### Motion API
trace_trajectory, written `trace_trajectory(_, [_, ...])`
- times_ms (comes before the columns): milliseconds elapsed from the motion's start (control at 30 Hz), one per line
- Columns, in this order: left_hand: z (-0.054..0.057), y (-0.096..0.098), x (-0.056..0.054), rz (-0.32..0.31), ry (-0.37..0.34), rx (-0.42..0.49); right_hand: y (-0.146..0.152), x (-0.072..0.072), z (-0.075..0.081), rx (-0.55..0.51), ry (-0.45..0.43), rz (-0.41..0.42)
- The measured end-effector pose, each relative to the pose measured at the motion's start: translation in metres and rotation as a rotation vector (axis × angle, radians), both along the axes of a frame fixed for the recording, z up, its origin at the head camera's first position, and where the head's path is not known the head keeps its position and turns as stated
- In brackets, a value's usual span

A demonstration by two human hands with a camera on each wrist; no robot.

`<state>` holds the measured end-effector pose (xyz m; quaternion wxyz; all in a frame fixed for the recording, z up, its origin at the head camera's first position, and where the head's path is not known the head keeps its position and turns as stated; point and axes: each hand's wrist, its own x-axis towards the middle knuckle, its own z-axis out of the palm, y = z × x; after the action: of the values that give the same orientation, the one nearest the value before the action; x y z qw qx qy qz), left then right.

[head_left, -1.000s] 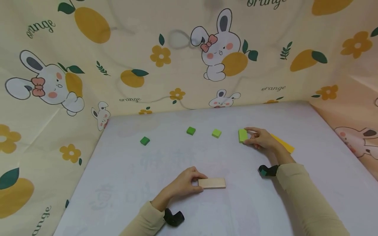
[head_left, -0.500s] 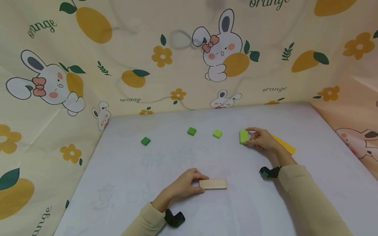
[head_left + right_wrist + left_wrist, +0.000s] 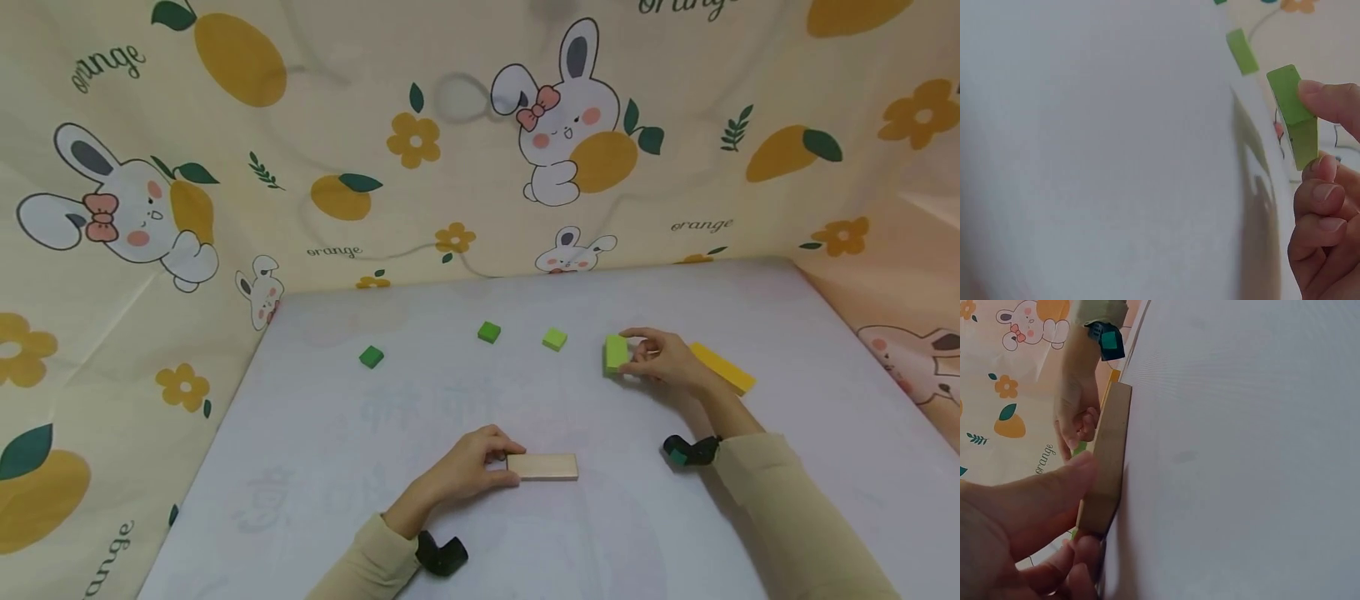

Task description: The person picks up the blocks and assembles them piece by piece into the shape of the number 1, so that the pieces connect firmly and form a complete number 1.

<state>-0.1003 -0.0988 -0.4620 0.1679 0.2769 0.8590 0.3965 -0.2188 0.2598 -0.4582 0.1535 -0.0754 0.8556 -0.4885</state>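
Observation:
In the head view my left hand (image 3: 472,467) grips the left end of a plain wooden block (image 3: 546,467) between thumb and fingers, low at the table's middle. The left wrist view shows the thumb against the wooden block (image 3: 1109,456), which lies along the white surface. Further back on the right, my right hand (image 3: 663,358) pinches a light green block (image 3: 617,353) by its two ends. Seen from the right wrist, this green block (image 3: 1291,100) stands off the table, with a shadow beside it.
Left of the held green block lie a small lime block (image 3: 555,339) and two darker green blocks, one in the middle (image 3: 489,332) and one at the left (image 3: 371,357). A yellow block (image 3: 723,369) lies behind the right wrist. A printed cloth (image 3: 420,192) rises around the white table (image 3: 315,467).
My right hand has lifted the light green block slightly and tilted it, so more of its side shows. More of the yellow block is visible. The left hand has stayed put on the wooden block.

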Motion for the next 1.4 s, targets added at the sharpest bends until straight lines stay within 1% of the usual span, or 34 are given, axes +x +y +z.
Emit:
trace_trajectory(67, [-0.001, 0.0, 0.0, 0.004, 0.01, 0.003, -0.002, 0.002, 0.001, -0.019, -0.003, 0.001])
trace_trajectory(167, [-0.002, -0.001, 0.0, 0.013, 0.005, 0.01, -0.006, 0.005, 0.003, -0.023, 0.001, 0.003])
trace_trajectory(333, [-0.001, -0.001, 0.001, 0.018, -0.002, 0.016, -0.016, 0.013, 0.009, -0.022, 0.042, 0.013])
trace_trajectory(500, [0.0, 0.0, 0.0, 0.013, 0.001, 0.019, -0.023, 0.02, 0.011, -0.043, 0.081, 0.028])
trace_trajectory(767, [-0.003, 0.001, 0.0, 0.023, -0.019, 0.01, -0.037, 0.032, 0.012, -0.046, 0.127, 0.041])
trace_trajectory(1000, [-0.005, 0.001, 0.002, 0.025, 0.021, 0.001, -0.05, 0.046, 0.015, -0.056, 0.135, 0.048])
trace_trajectory(1067, [-0.004, 0.001, 0.002, 0.024, 0.021, 0.008, -0.054, 0.051, 0.015, -0.061, 0.137, 0.052])
trace_trajectory(1233, [-0.004, 0.001, 0.003, 0.034, 0.001, 0.016, -0.06, 0.059, 0.016, -0.089, 0.121, 0.054])
trace_trajectory(1400, [-0.005, 0.002, 0.001, 0.045, -0.02, 0.013, -0.066, 0.065, 0.015, -0.094, 0.105, 0.054])
